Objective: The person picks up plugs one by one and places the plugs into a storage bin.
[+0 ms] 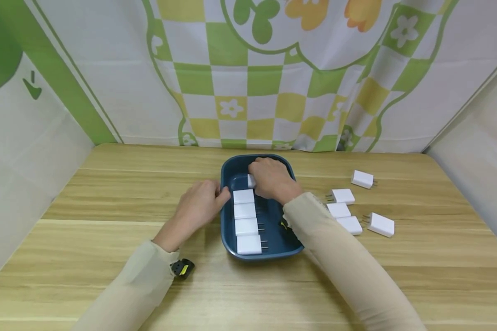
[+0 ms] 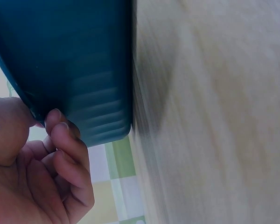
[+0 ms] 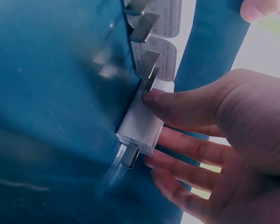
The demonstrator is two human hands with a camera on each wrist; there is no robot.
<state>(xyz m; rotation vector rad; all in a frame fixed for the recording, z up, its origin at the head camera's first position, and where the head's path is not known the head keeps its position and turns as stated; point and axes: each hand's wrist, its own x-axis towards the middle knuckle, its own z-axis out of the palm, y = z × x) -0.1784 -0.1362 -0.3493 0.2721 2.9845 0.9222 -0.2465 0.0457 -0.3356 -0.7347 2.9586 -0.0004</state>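
Note:
A dark blue plastic bin (image 1: 273, 255) rests on the wooden table. Along its left side, several white charger plugs (image 1: 247, 227) lie in a column, their metal prongs facing right. At the bin's left rim, my left hand (image 1: 199, 202) pinches the edge between thumb and curled fingers; the left wrist view shows the bin's outer wall (image 2: 84, 84) beside those fingers. Inside the far end of the bin, my right hand (image 1: 271, 177) holds another white charger plug (image 3: 142, 119) between thumb and fingers, close to the end of the column. In the head view that hand mostly covers it.
To the right of the bin, several loose white charger plugs (image 1: 343, 196) lie scattered on the table (image 1: 120, 193). A curtain with green and yellow checks (image 1: 265, 82) hangs behind the table's far edge. My right sleeve (image 1: 339, 248) crosses over the bin's right rim.

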